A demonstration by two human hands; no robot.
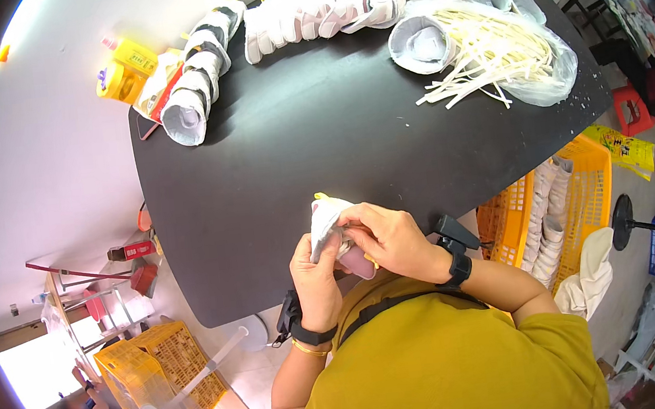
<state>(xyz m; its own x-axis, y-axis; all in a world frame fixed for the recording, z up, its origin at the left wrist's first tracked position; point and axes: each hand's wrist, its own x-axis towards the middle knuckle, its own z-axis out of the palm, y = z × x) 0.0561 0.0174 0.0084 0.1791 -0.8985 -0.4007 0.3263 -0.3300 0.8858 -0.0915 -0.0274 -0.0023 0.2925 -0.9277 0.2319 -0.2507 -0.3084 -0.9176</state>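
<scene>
Both my hands are on a small shoe upper (327, 214), white and grey with mauve parts and a yellow tab on top, close to my body at the table's near edge. My left hand (316, 285) grips its side, the thumb pressed on the grey lining. My right hand (395, 239) has its fingers pinched together at the upper's opening; whether a small piece is between them is hidden. The mauve end (359, 263) of the upper shows below my fingers.
A dark table (282, 153) carries rows of nested shoe uppers (308, 19), another row (199, 82), and a plastic bag of cream strips (498, 47). Yellow bottles (122, 74) stand far left. A yellow crate (588, 177) of uppers stands right; more yellow crates (161, 366) stand left.
</scene>
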